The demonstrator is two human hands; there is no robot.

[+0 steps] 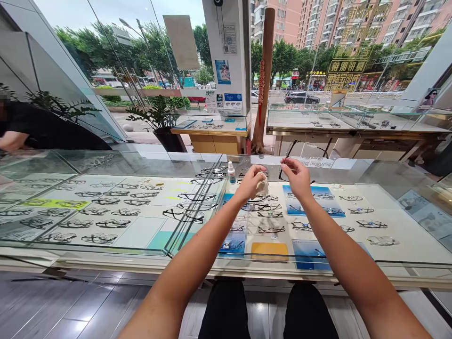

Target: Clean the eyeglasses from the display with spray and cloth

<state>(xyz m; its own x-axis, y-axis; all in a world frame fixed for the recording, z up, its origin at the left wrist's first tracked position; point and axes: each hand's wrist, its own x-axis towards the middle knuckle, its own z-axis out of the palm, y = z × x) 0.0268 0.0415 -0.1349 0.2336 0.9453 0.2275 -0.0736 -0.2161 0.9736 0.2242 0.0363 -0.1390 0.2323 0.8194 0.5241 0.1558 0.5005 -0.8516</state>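
Note:
Above the glass display counter, my left hand is closed round a crumpled pale cloth. To its right, my right hand pinches a dark-framed pair of glasses, whose thin temples stick out up and to the right. The two hands are a short way apart. A small white spray bottle with a blue label stands upright on the glass, left of my left hand. Under the glass lie many pairs of glasses in rows, some on blue cards.
Several dark frames sit in a column left of the bottle. A yellow case lies near the front inside the counter. At the far left a person in black leans by the counter. Potted plants and more display cases stand behind.

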